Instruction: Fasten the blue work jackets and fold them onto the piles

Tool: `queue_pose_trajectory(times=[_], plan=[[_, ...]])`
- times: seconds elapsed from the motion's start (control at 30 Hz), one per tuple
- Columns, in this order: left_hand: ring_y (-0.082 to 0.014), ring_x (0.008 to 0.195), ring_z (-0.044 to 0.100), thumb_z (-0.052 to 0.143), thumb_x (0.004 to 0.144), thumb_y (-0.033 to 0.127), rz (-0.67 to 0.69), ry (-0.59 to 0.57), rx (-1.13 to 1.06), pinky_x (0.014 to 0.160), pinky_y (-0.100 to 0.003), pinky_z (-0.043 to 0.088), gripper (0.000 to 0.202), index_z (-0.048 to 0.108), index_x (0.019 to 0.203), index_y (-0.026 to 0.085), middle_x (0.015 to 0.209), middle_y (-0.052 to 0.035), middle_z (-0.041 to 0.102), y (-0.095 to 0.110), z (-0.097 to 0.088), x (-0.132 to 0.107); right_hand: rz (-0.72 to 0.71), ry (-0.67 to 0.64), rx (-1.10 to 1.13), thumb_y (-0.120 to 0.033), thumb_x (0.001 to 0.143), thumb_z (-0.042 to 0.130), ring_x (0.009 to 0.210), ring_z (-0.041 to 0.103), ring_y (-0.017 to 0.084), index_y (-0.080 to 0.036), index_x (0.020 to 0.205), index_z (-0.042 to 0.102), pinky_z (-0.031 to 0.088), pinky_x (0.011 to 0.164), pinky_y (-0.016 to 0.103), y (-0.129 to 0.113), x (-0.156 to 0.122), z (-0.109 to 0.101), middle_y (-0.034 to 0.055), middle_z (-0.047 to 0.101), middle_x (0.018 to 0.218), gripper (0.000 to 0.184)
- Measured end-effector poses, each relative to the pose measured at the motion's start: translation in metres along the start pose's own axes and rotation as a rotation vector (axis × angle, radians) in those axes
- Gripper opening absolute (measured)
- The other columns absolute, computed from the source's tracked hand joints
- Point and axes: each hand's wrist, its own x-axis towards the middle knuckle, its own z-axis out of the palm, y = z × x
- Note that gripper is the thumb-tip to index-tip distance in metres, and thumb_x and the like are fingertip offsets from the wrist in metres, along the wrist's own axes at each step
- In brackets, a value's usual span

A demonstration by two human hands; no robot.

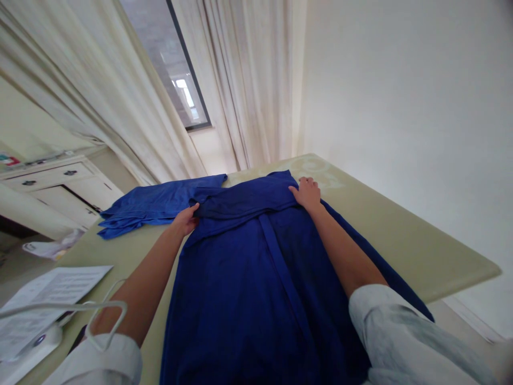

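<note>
A dark blue garment [240, 289] lies spread over the table, a long strip of cloth running down its middle. Its far end is folded back in a band [248, 198] across the top. At the left end of that band my left hand [186, 220] pinches the cloth, thumb on top and the other fingers mostly hidden underneath. My right hand [308, 194] rests at the band's right end, thumb spread on the cloth and fingers apart from it, bent down near the edge. Beyond my left hand lies a brighter blue folded cloth [160, 200].
The pale green table [380, 230] meets a white wall [420, 107] on the right. Printed papers [60, 289], a white device [44, 342] and a grey cable [60, 307] are at the left. Curtains [256, 80] and a white cabinet [72, 182] stand behind.
</note>
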Motion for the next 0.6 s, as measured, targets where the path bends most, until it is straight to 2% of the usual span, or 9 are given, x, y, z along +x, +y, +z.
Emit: queue_pose_trajectory(times=[0.07,0.13,0.2,0.27,0.37,0.43,0.5,0.6], plan=[[-0.0149,0.068,0.067,0.072,0.094,0.027,0.026,-0.031,0.013,0.059,-0.025,0.055,0.010,0.068,0.089,0.019,0.090,-0.0084,0.075,0.002,0.003,-0.001,0.119,0.024,-0.047,-0.038,0.086,0.084,0.128,0.056,0.042,-0.015,0.110,0.065,0.046,0.106,0.055,0.012,0.001,0.000,0.0252,0.065,0.124,0.038],[-0.0162,0.067,0.068,0.079,0.088,0.027,0.053,-0.047,0.046,0.056,-0.025,0.054,0.013,0.070,0.087,0.018,0.087,-0.0085,0.075,0.004,0.004,-0.001,0.176,-0.071,-0.076,-0.032,0.084,0.084,0.119,0.063,0.041,-0.015,0.100,0.067,0.049,0.102,0.053,0.021,0.002,0.002,0.0225,0.070,0.109,0.029],[-0.0178,0.066,0.069,0.088,0.077,0.025,0.082,-0.041,0.093,0.053,-0.025,0.052,0.021,0.071,0.084,0.016,0.082,-0.0081,0.075,0.007,0.003,-0.002,0.173,-0.141,-0.071,-0.023,0.082,0.081,0.112,0.067,0.038,-0.019,0.088,0.067,0.051,0.099,0.050,0.026,0.003,0.004,0.0162,0.072,0.095,0.016],[-0.0189,0.063,0.068,0.094,0.063,0.020,0.118,-0.023,0.146,0.050,-0.025,0.050,0.029,0.071,0.079,0.015,0.077,-0.0080,0.075,0.012,0.000,-0.002,0.139,-0.150,-0.063,-0.017,0.080,0.078,0.108,0.068,0.035,-0.021,0.080,0.067,0.052,0.099,0.047,0.026,0.005,0.002,0.0125,0.072,0.089,0.012],[-0.0210,0.063,0.069,0.096,0.053,0.014,0.204,0.023,0.202,0.052,-0.027,0.052,0.033,0.072,0.075,0.014,0.073,-0.0083,0.075,0.028,-0.003,0.003,0.073,-0.126,-0.067,-0.015,0.083,0.071,0.111,0.067,0.035,-0.021,0.083,0.070,0.050,0.103,0.048,0.020,0.015,-0.008,0.0137,0.073,0.098,0.006],[-0.0234,0.069,0.071,0.095,0.055,0.015,0.281,0.077,0.213,0.058,-0.030,0.057,0.031,0.073,0.077,0.014,0.076,-0.0084,0.076,0.044,-0.002,0.011,0.033,-0.099,-0.082,-0.017,0.088,0.066,0.115,0.065,0.036,-0.020,0.093,0.073,0.048,0.106,0.048,0.010,0.028,-0.015,0.0158,0.073,0.108,0.009],[-0.0270,0.079,0.074,0.092,0.063,0.020,0.359,0.160,0.215,0.069,-0.036,0.062,0.027,0.075,0.084,0.015,0.084,-0.0094,0.077,0.062,0.001,0.020,0.010,-0.074,-0.106,-0.018,0.093,0.062,0.119,0.064,0.036,-0.018,0.104,0.073,0.047,0.108,0.048,-0.005,0.044,-0.018,0.0184,0.071,0.117,0.016],[-0.0344,0.107,0.074,0.085,0.074,0.027,0.464,0.307,0.265,0.092,-0.044,0.061,0.032,0.076,0.102,0.015,0.105,-0.0139,0.078,0.081,0.009,0.032,0.037,-0.051,-0.146,-0.020,0.101,0.053,0.127,0.060,0.037,-0.014,0.122,0.067,0.045,0.111,0.049,-0.031,0.064,-0.008,0.0231,0.066,0.129,0.027]])
